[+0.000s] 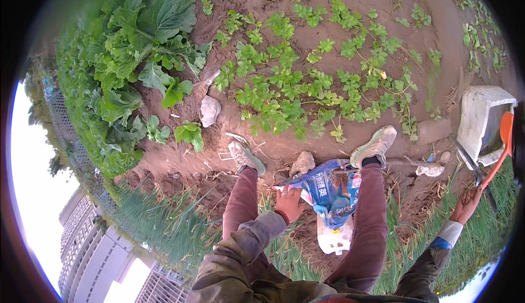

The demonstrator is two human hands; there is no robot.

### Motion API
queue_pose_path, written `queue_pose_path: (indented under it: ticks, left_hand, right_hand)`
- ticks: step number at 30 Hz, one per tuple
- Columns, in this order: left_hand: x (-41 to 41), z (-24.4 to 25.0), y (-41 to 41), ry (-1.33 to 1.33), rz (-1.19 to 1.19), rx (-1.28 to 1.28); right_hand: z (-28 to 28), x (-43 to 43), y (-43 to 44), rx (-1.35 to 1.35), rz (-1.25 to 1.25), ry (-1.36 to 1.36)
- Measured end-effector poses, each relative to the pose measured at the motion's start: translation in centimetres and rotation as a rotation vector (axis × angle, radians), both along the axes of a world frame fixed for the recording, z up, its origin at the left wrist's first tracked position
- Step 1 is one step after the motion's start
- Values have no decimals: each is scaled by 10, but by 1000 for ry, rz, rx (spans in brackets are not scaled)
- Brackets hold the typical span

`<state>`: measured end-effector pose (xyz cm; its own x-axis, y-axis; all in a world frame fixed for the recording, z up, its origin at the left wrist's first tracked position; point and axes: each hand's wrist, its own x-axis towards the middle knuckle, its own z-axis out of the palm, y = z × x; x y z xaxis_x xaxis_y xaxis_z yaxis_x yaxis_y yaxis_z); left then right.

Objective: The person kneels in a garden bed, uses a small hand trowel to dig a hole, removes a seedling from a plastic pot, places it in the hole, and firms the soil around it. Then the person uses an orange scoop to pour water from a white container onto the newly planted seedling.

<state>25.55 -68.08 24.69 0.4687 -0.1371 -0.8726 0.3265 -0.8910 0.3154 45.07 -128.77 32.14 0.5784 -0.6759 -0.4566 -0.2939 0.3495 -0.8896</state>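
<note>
At the far right my right hand (466, 205) grips the handle of an orange plastic ladle (505, 133). The ladle's bowl is up beside a white foam box (475, 116), which has dark contents. Between my legs, my left hand (290, 205) is back-up with its fingers spread at the pink-and-white edge of a crumpled blue plastic sack (326, 188). Whether those fingers pinch the edge is hidden. The sack bears printing and lies over a white container (334, 235) with holes in its end.
Leafy celery-like plants (287, 94) grow in the soil ahead. Large cabbage-like greens (123, 57) fill the left. Stones (302, 163), a brick (434, 130) and a stick (393, 162) lie along the bed's edge. Long narrow-leaved plants (172, 221) stand behind my feet. A dark bar (467, 157) leans near the box.
</note>
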Motion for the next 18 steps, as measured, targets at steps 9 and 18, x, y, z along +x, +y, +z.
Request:
queue_pose_path:
  ticks: [9, 18]
  left_hand:
    - [28, -4, 18, 129, -48, -142]
    - [69, 31, 94, -49, 358, -296]
  right_hand:
    - [22, 32, 220, 117, 409, 38]
    - [-46, 89, 464, 121, 1111, 325]
